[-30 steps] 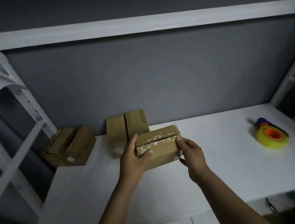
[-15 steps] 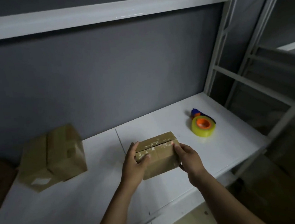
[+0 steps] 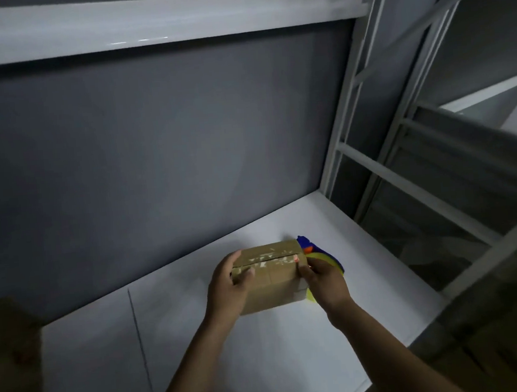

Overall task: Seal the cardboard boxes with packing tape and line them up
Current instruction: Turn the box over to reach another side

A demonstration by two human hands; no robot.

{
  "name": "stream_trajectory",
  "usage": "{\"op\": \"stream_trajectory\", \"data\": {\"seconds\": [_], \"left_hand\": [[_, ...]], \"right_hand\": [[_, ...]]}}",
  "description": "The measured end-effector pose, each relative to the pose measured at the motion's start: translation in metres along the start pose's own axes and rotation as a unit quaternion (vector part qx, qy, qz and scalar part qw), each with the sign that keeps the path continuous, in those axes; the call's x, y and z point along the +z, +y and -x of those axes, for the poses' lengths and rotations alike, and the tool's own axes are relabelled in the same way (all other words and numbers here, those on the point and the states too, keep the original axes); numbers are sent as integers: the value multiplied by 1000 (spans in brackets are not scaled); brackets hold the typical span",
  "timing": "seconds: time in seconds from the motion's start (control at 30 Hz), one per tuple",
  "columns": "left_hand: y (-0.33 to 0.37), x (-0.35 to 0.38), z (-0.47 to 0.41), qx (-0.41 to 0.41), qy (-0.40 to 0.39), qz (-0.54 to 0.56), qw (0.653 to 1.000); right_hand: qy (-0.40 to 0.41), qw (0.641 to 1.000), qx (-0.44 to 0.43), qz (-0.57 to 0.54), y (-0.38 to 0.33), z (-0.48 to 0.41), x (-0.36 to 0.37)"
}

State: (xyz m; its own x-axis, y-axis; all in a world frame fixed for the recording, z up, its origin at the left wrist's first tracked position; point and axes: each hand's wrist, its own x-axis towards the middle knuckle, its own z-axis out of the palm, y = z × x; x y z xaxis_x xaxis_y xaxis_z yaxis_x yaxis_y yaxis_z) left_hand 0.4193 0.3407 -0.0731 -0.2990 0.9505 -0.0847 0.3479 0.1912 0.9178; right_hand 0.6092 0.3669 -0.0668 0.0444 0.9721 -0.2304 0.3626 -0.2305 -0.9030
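A small brown cardboard box (image 3: 274, 279) with torn tape scraps along its top seam is held between both hands above the white shelf (image 3: 265, 361). My left hand (image 3: 227, 287) grips its left end, thumb on the front face. My right hand (image 3: 324, 282) grips its right end. Behind the box, partly hidden, lies the yellow tape roll with orange core and blue dispenser (image 3: 320, 254). Another brown box (image 3: 10, 352) shows blurred at the far left edge.
A grey back wall (image 3: 154, 161) rises behind the shelf, with a white beam (image 3: 142, 21) overhead. White metal rack uprights and braces (image 3: 351, 125) stand at the right end of the shelf. The shelf's front edge runs diagonally at lower right.
The box, carried in both hands, has moved right along the shelf until it covers part of the tape roll. The view swung right, so the other boxes slid to the left edge.
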Motion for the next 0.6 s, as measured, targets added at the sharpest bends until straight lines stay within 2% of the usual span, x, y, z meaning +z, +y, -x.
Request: {"op": "stream_trajectory", "data": {"seconds": [0.13, 0.3, 0.43, 0.53, 0.6], "left_hand": [[-5, 18, -26, -34, 4, -16, 999], [-2, 42, -43, -36, 67, -21, 997], [-12, 67, -49, -55, 127, -44, 989], [-26, 80, -51, -92, 144, -78, 982], [-28, 86, -48, -114, 155, -85, 978]], "right_hand": [[-33, 998, 1, 59, 1, -50, -5], [-146, 984, -54, 82, 11, -112, -8], [-264, 949, -78, 152, 15, -148, -15], [-318, 925, -103, 179, 17, -158, -14], [-348, 918, -84, 171, 23, -162, -12]]}}
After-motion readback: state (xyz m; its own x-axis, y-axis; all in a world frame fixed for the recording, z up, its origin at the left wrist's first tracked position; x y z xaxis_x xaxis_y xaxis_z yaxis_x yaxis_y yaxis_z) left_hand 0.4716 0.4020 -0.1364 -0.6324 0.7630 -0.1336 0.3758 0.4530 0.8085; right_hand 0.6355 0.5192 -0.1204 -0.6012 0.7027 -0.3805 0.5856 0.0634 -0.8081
